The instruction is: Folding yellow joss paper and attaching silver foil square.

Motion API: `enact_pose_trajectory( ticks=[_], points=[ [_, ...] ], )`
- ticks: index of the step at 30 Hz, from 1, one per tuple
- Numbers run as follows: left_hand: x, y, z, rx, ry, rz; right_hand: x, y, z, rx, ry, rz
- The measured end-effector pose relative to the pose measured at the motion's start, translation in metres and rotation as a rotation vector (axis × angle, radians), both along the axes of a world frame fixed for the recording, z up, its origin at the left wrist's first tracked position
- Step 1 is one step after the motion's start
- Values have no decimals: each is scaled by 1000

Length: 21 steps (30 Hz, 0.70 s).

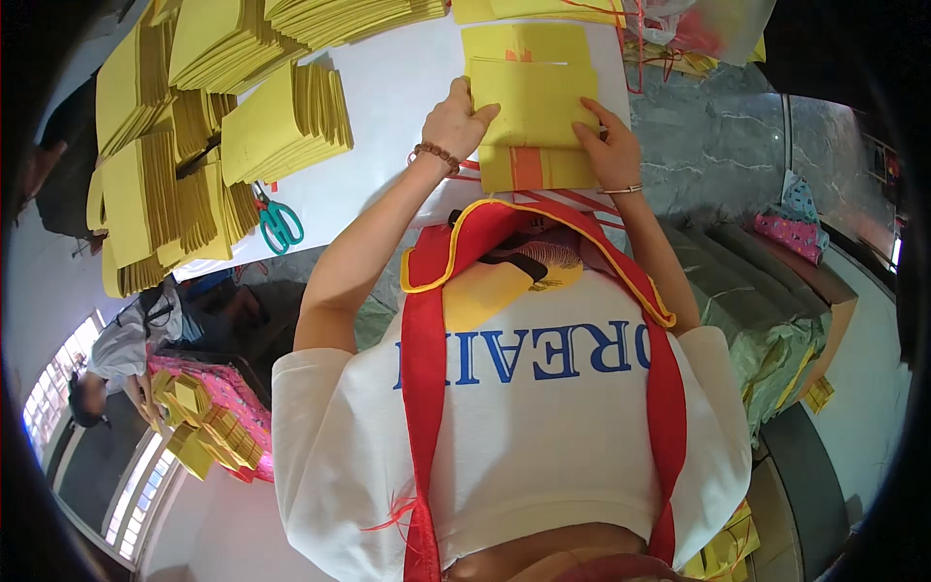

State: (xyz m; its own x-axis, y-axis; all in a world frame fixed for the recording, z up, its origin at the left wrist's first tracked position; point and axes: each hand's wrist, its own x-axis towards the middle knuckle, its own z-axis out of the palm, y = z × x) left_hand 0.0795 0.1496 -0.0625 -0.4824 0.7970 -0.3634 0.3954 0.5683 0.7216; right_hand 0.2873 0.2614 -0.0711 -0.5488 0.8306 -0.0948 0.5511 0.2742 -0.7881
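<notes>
On the white tabletop in front of me lies yellow paper (533,102), a folded-looking sheet on top of other yellow sheets with orange-red marks (527,170). My left hand (460,118), with a beaded bracelet at the wrist, grips the top sheet's left edge, its thumb lying over the paper. At the right edge my right hand (611,145), wearing a thin bangle, holds the same sheet with thumb and forefinger on top. The fingers beneath the paper are hidden. Teal-handled scissors (280,225) rest at the table's left front edge, away from both hands.
Thick stacks of folded yellow paper (286,126) crowd the table's left side. A clear plastic bag (713,29) and red strings (636,58) are at the far right corner. Green-wrapped bundles (761,330) stand to my right. Another person (145,335) handles yellow packets at the lower left.
</notes>
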Motion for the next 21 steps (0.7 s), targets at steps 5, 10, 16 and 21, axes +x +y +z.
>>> enact_pose_trajectory(
  ticks=[5, 10, 16, 21],
  points=[
    [3, -4, 0, 231, -161, 120, -3, 1, 3, 39, -36, 24],
    [15, 1, 34, 368, 717, -22, -2, 3, 2, 54, -44, 36],
    [33, 19, 18, 617, 684, -610, -3, 2, 1, 58, 10, 37],
    [38, 16, -5, 435, 699, -601, 0, 3, -2, -50, 39, 25]
  ],
)
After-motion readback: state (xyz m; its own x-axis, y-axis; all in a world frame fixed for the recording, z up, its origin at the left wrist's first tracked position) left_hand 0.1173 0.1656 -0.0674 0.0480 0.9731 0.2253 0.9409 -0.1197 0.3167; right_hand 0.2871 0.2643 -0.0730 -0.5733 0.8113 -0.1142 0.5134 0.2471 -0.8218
